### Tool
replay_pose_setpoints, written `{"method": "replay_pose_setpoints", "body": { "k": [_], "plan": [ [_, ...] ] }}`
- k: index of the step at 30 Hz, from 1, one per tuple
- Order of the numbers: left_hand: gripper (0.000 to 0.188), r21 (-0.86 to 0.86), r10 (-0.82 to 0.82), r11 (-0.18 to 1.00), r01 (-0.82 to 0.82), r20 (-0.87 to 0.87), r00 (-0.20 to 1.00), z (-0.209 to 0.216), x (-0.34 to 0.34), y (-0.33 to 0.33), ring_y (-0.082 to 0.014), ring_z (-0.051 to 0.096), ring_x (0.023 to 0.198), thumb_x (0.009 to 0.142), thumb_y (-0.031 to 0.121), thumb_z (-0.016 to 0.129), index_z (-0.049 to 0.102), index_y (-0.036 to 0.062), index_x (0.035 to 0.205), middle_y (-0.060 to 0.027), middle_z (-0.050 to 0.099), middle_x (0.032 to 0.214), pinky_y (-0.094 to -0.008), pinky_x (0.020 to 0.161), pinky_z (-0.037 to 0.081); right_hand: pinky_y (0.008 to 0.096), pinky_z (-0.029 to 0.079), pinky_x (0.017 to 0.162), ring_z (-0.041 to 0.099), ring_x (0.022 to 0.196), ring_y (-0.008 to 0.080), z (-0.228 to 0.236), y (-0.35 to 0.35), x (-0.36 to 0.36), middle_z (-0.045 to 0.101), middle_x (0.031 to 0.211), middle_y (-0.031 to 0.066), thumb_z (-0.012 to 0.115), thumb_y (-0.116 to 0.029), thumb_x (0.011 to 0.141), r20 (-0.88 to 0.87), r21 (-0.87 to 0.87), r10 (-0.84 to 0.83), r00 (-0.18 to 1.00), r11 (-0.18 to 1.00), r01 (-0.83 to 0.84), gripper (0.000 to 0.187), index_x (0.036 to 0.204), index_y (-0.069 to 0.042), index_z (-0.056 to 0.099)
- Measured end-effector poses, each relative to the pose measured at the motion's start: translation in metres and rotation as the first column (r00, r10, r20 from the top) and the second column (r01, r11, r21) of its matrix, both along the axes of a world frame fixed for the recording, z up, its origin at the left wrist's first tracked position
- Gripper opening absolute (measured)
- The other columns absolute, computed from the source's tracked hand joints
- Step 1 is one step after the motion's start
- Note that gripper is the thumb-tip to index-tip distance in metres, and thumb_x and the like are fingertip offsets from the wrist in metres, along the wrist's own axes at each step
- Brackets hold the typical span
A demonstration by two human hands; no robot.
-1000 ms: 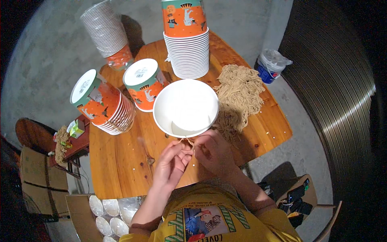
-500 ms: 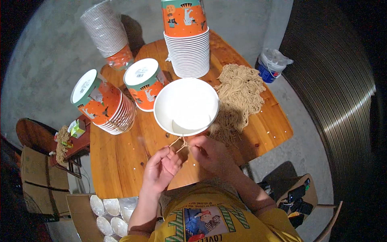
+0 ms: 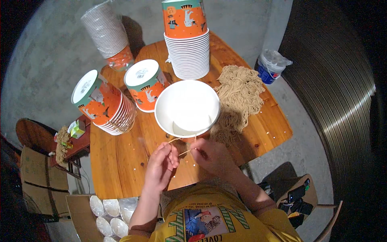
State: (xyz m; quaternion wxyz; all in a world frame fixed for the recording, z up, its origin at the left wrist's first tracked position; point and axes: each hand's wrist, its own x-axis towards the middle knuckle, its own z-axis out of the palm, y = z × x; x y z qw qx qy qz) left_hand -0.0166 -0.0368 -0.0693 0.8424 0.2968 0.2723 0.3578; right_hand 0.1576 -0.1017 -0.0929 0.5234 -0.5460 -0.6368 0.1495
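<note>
A white paper bowl (image 3: 187,108) stands empty on the wooden table (image 3: 121,161), just beyond both hands. My left hand (image 3: 160,165) and my right hand (image 3: 211,155) meet below its near rim. A few thin noodle strands (image 3: 183,146) stretch between their fingertips, and both hands pinch them. A heap of pale dry noodles (image 3: 238,94) lies on the table to the right of the bowl, with its lower end close to my right hand.
Stacks of orange paper bowls surround the white one: a tall upright stack (image 3: 187,38) behind it, two tipped stacks (image 3: 105,104) (image 3: 146,84) on the left, another (image 3: 108,34) at the back left. A bagged tub (image 3: 271,66) sits on the floor at right. A box of plastic lids (image 3: 108,213) sits at lower left.
My left hand slid down and left, away from the bowl's rim, then came back up. The strands stay stretched between the two hands.
</note>
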Motion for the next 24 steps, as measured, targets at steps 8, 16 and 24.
{"method": "replay_pose_setpoints", "body": {
  "k": [8, 16, 24],
  "plan": [
    [0.016, 0.096, -0.052, 0.993, 0.063, -0.111, 0.992, -0.010, -0.002, -0.020, -0.0105, 0.056, 0.068, 0.097, 0.018, 0.048, 0.053, 0.0043, 0.092, -0.0050, 0.059, 0.076, -0.0213, 0.064, 0.043, 0.0394, 0.050, 0.060, 0.062, 0.068, 0.0317, 0.007, -0.012, 0.006, 0.060, 0.076, 0.0126, 0.062, -0.012, 0.080, 0.111, -0.152, 0.100, 0.989, 0.985, -0.082, 0.009, 0.086, -0.007, 0.057],
    [0.019, 0.081, 0.012, 0.997, -0.007, -0.063, 0.998, 0.009, -0.005, -0.007, -0.0105, 0.058, 0.062, 0.095, 0.021, 0.053, 0.057, 0.0031, 0.092, -0.0064, 0.062, 0.075, -0.0198, 0.056, 0.045, 0.0412, 0.050, 0.064, 0.061, 0.074, 0.0333, 0.005, -0.026, 0.015, 0.061, 0.081, 0.0141, 0.061, -0.018, 0.077, 0.294, -0.306, 0.209, 0.933, 0.945, -0.115, 0.016, 0.087, -0.005, 0.058],
    [0.017, 0.115, 0.116, 0.988, -0.107, -0.071, 0.991, 0.021, 0.002, 0.003, -0.0101, 0.058, 0.062, 0.094, 0.019, 0.055, 0.060, 0.0019, 0.095, -0.0073, 0.065, 0.078, -0.0199, 0.056, 0.046, 0.0427, 0.050, 0.067, 0.061, 0.078, 0.0338, 0.003, -0.042, 0.031, 0.061, 0.085, 0.0139, 0.061, -0.017, 0.077, 0.290, -0.367, 0.281, 0.915, 0.915, -0.164, 0.019, 0.092, -0.006, 0.059]
  ]
}}
